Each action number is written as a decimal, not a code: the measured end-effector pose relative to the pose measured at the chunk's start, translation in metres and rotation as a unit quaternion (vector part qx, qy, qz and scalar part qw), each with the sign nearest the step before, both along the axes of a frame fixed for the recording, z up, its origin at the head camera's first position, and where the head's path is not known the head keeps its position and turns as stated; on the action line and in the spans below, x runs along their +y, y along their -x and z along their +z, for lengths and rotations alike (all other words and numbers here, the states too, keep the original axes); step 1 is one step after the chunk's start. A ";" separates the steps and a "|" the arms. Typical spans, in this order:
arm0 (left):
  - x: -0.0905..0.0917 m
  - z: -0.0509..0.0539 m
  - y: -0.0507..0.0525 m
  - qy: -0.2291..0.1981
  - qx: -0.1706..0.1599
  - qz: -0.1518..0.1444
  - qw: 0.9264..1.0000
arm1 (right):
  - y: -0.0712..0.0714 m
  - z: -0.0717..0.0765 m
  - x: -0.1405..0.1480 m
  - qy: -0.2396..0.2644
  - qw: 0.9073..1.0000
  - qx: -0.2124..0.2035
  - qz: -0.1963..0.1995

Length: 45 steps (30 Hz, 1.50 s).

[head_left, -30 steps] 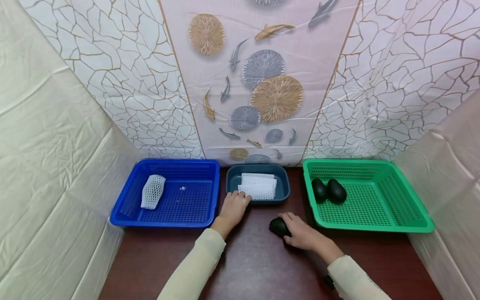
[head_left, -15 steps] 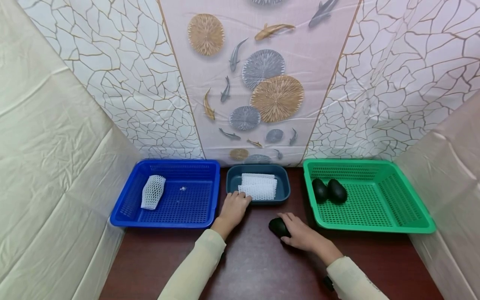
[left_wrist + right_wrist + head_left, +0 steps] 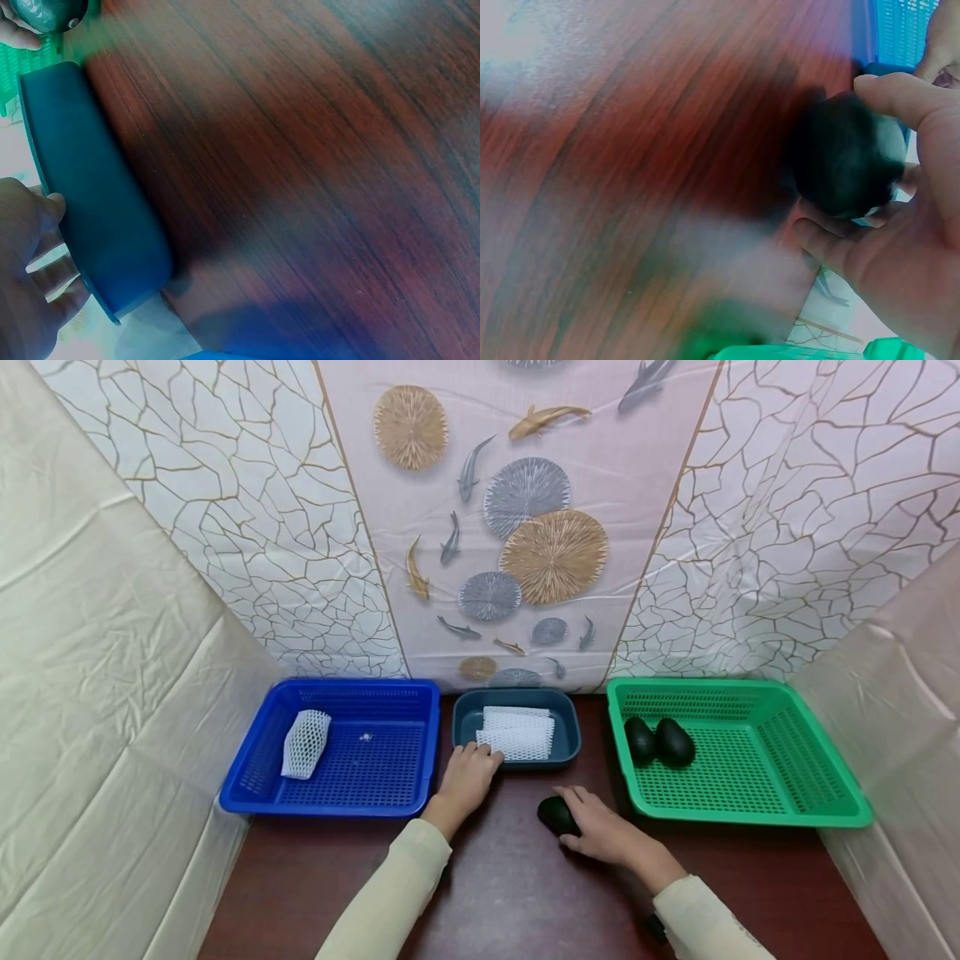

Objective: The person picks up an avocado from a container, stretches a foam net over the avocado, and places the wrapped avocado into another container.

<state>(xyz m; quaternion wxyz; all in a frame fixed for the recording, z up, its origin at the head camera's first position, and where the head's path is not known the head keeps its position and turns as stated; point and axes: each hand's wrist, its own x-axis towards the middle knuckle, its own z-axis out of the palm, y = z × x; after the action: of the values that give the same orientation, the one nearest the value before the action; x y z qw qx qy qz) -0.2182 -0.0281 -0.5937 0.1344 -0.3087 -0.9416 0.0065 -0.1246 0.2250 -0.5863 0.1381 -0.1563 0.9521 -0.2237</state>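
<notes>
Currently: right hand (image 3: 597, 828) grasping dark-green oval fruit (image 3: 556, 816), which we should cradle gently; left hand (image 3: 469, 774) pinching dark-teal rectangular plastic tray (image 3: 105, 180).

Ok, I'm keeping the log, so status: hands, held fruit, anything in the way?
Left hand on rim of tray. Right hand holds fruit, near side of tray. No obstruction seen between fruit and tray.
</notes>
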 end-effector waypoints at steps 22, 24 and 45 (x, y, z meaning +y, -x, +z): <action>0.021 0.039 0.025 -0.024 -0.081 0.048 0.995 | 0.009 0.048 -0.009 0.004 0.994 0.109 0.028; 0.023 0.039 0.030 -0.025 -0.106 0.060 0.992 | 0.013 0.053 -0.011 0.005 0.993 0.114 0.029; 0.019 0.026 0.047 -0.036 -0.173 0.119 0.977 | 0.067 0.048 -0.018 0.067 0.996 0.036 -0.036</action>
<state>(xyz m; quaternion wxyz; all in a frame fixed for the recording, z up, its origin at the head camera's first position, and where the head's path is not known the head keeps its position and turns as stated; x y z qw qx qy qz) -0.2655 -0.0087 -0.5681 -0.0209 -0.1858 -0.9802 -0.0650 -0.1916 0.2069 -0.5381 0.0848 -0.1388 0.9442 -0.2866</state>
